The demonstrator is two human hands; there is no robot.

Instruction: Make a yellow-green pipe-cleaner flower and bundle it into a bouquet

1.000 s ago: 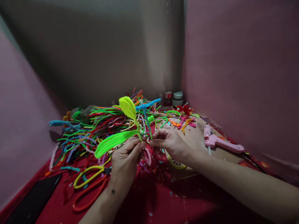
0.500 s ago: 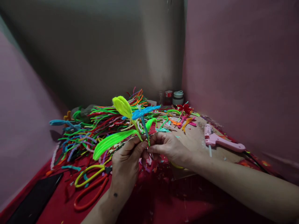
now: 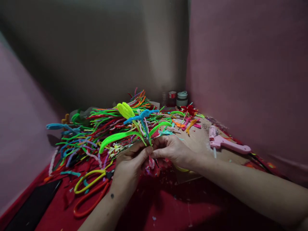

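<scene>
Between my two hands stands a pipe-cleaner flower (image 3: 144, 126) with a blue bloom, a yellow bud (image 3: 125, 110) and long bright green leaves (image 3: 117, 138). My left hand (image 3: 133, 160) pinches its stems between thumb and fingers. From the other side, my right hand (image 3: 169, 150) is closed on the same stems, its fingertips touching the left thumb. Dark stem ends poke out below the fingers. Part of the stems is hidden by the fingers.
Loose pipe cleaners (image 3: 106, 120) form a large pile behind the hands. Scissors (image 3: 91, 192) and a black phone-like slab (image 3: 33, 205) lie left on the red cloth (image 3: 168, 205). At right, a pink glue gun (image 3: 226, 143) rests on cardboard (image 3: 199, 138). Jars (image 3: 182, 98) stand behind.
The flower has turned in my fingers: the blue bloom shifted left and spread, and the green leaves now show narrower. Both hands keep hold of the stems.
</scene>
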